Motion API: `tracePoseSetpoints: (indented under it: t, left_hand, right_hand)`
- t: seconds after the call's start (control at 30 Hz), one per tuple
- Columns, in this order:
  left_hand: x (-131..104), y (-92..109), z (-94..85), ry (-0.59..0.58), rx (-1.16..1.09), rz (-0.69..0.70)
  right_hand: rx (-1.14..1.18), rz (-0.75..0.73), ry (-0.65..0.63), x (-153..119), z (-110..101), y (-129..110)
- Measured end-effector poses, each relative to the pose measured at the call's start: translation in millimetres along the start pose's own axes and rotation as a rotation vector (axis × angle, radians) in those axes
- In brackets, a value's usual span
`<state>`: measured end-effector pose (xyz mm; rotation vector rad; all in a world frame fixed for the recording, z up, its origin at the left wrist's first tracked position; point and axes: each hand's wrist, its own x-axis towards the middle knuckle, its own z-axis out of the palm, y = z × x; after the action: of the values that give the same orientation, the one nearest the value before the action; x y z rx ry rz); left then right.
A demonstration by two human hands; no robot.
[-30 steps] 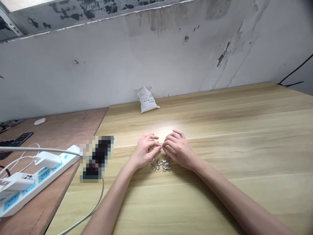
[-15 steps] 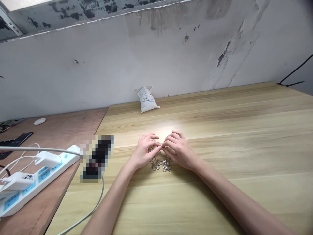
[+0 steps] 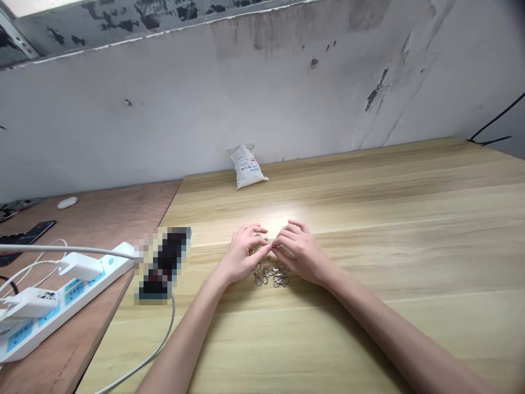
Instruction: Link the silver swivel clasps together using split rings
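Small silvery metal clasps (image 3: 280, 281), like swivel snap hooks, lie in a loose heap on the wood-grain table, several of them between my wrists. Over the heap's far side, my left hand (image 3: 245, 251) has its thumb and forefinger pinched together. My right hand (image 3: 301, 253) meets it there, also in a pinch, its fingertips nearly touching the left ones. Whatever the two pinches hold is too small and too covered to name. Parts of the heap are hidden beneath both hands.
A white plastic packet (image 3: 248, 168) with a printed label leans by the wall. On the left, a white power strip (image 3: 74, 293) with plugged-in chargers lies on a brown board (image 3: 135, 205). A pixelated dark object (image 3: 166, 262) trails a grey cable (image 3: 158, 350). A phone (image 3: 35, 234) lies farther left.
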<state>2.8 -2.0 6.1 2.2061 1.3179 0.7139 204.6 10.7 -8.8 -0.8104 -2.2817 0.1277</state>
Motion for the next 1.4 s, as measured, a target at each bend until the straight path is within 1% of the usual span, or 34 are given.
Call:
tracePoseSetpoints:
  t: [0.2,0.4,0.7,1.4]
  left_hand:
    - [-0.2,1.6,-0.8,0.001,-0.007,0.001]
    - [-0.2,1.8,-2.8,0.012,-0.008,0.013]
    - [-0.6,-0.3,-3.9,0.014,0.022,0.058]
    - [0.3,0.6,-3.8,0.035,0.023,0.068]
  right_hand:
    - [0.003,0.004,-0.009,-0.8,1.1,0.8]
    - [0.006,0.013,0.014,-1.6,3.1,2.9]
    - [0.012,0.016,0.013,-1.4,2.7,3.2]
    - [0.013,0.027,0.004,-1.8,1.9,2.7]
